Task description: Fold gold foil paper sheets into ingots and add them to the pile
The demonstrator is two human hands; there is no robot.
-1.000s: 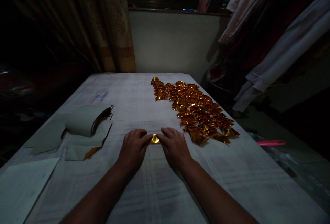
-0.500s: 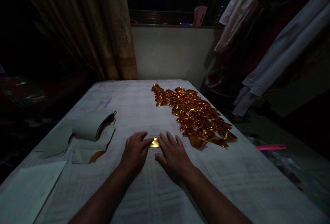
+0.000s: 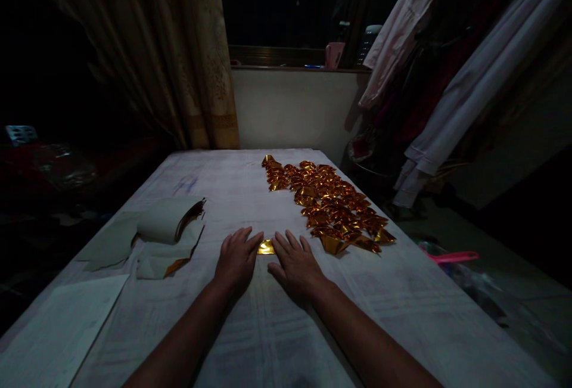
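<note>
A small folded strip of shiny gold foil paper (image 3: 266, 247) lies flat on the cloth-covered table, its ends hidden under my fingers. My left hand (image 3: 236, 258) rests on its left end, palm down with the fingers stretched forward. On the right end lies my right hand (image 3: 295, 261), flat, with the thumb spread to the side and fingers a little apart. To the right of the strip spreads a pile of folded gold foil pieces (image 3: 335, 203). Left of my hands, a curled stack of foil-backed paper sheets (image 3: 161, 219) sits pale side up.
A white sheet (image 3: 58, 322) covers the table's near left corner. Beyond the far edge are a patterned curtain (image 3: 196, 66) and a sill holding a pink cup (image 3: 333, 55). Clothes (image 3: 460, 96) hang at the right. Below them a pink handle (image 3: 453, 257) shows beside the table.
The camera view has tilted up and shifted slightly right. My left hand's fingers sit closer together on the strip; both hands remain on it.
</note>
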